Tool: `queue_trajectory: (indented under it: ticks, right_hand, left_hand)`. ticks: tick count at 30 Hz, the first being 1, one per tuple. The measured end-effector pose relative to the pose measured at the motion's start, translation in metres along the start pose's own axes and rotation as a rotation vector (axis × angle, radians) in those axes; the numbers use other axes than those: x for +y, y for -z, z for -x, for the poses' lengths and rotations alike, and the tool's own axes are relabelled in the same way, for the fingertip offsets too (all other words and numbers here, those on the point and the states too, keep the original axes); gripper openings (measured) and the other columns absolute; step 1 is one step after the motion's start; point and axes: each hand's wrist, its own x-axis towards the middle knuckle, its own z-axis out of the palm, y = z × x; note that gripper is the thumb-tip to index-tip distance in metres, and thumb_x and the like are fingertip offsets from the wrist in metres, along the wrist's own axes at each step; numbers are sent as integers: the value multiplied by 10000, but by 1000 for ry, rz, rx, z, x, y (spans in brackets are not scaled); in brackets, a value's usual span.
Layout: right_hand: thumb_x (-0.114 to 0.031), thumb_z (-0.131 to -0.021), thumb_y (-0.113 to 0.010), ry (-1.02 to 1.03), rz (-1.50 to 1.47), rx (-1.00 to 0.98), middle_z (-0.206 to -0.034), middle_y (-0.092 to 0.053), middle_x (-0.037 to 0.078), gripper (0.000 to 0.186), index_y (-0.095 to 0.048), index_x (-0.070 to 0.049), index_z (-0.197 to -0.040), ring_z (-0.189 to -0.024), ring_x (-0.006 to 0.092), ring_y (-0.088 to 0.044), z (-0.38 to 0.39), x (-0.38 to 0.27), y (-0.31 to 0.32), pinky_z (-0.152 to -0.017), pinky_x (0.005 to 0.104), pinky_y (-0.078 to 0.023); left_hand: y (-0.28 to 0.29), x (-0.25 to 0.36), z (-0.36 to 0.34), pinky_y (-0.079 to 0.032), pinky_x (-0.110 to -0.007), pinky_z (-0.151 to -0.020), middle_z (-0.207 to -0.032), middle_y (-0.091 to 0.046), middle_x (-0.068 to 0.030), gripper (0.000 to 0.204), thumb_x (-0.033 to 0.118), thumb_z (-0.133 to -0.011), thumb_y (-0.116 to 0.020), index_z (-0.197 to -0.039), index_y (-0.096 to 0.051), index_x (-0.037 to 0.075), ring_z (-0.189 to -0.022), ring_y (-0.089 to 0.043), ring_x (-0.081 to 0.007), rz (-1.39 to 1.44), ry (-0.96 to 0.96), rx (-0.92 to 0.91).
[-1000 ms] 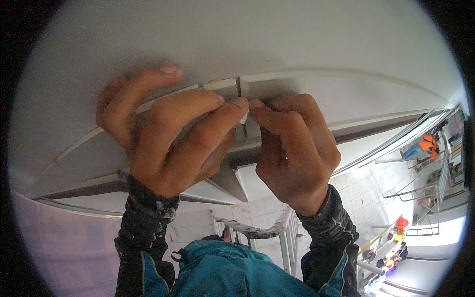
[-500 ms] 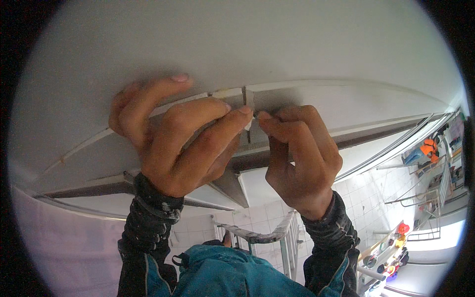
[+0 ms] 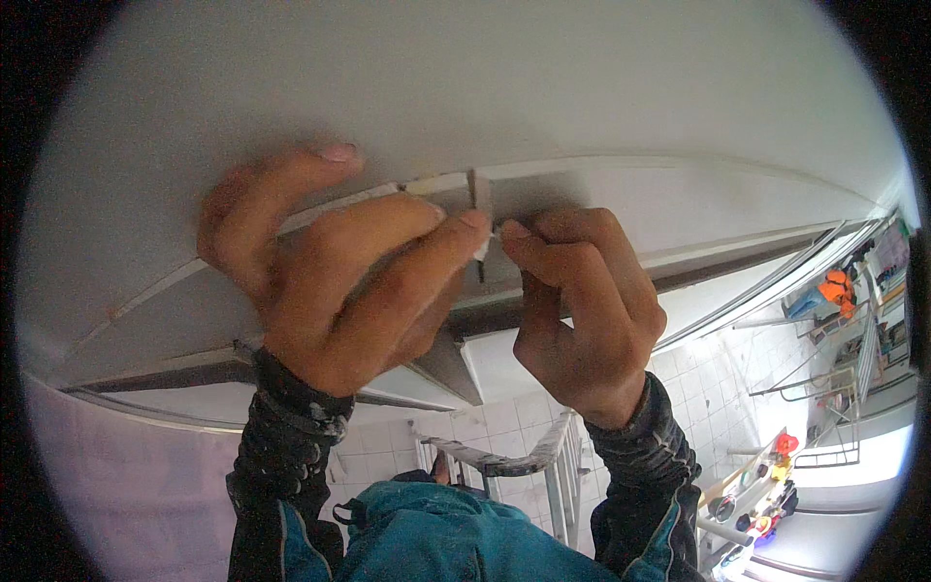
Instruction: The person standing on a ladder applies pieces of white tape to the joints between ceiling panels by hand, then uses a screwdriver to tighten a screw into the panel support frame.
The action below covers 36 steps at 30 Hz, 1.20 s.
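Note:
My left hand [image 3: 354,281] is raised to a pale ledge [image 3: 543,189] along the curved ceiling. Its fingertips are pinched on a small white strip [image 3: 482,245] beside a narrow dark slot [image 3: 481,272]. One finger of that hand sticks up, close to the ceiling surface [image 3: 465,87]. Just right of the strip, my right hand [image 3: 592,301] is closed, thumb and index finger pressed together. Whatever lies between those fingertips is too small to make out. The two pinches are a short gap apart.
Below me stands a ladder [image 3: 504,466] on a white tiled floor [image 3: 703,383]. A dark triangular brace [image 3: 451,369] hangs under the ledge. Far right are metal scaffold frames [image 3: 834,388], a person in orange [image 3: 836,291] and a bench [image 3: 718,529] with colourful items.
The view has shifted a little, with the ledge and both hands slightly further left in the picture. Both pinches stay closed beside the slot.

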Motion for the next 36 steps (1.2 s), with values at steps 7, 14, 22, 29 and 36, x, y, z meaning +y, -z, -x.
queue_trajectory:
  ticks: [7,14,22,29,36]
  right_hand:
    - [14,-603,-730,20,10,-24,-887,-591,134,377,-663,10,-974,-748,284,-629,2,4,4,-614,365,-520]
    - [-40,-593,-729,43,-13,-55,-902,-568,143,427,-640,17,-1006,-773,321,-621,3,4,1,-629,396,-525]
    - [-61,-582,-734,82,8,-120,-922,-570,149,423,-639,33,-983,-811,322,-621,4,8,3,-666,393,-528]
    - [-60,-579,-735,49,30,-80,-921,-558,149,454,-634,26,-1013,-814,325,-618,4,5,4,-675,397,-533]
    - [30,-615,-737,37,21,-67,-861,-591,125,317,-675,2,-925,-718,256,-631,-4,2,2,-589,341,-512]
  left_hand:
    - [-1,1,-2,-437,-484,-972,-922,-607,36,310,102,-662,-790,-943,-755,230,-991,-554,-225,7,-16,31]
    - [4,6,-2,-427,-475,-982,-945,-604,44,322,87,-665,-784,-948,-754,238,-1050,-524,-244,24,45,-8]
    - [3,0,4,-428,-475,-969,-996,-598,51,335,105,-652,-790,-950,-747,253,-1120,-493,-286,13,39,-20]
    - [1,4,-1,-432,-472,-976,-984,-603,45,281,123,-686,-787,-935,-748,248,-1134,-493,-282,8,22,-2]
    - [5,-1,3,-439,-475,-973,-967,-606,44,273,135,-679,-786,-927,-751,246,-1060,-529,-256,9,29,-23]
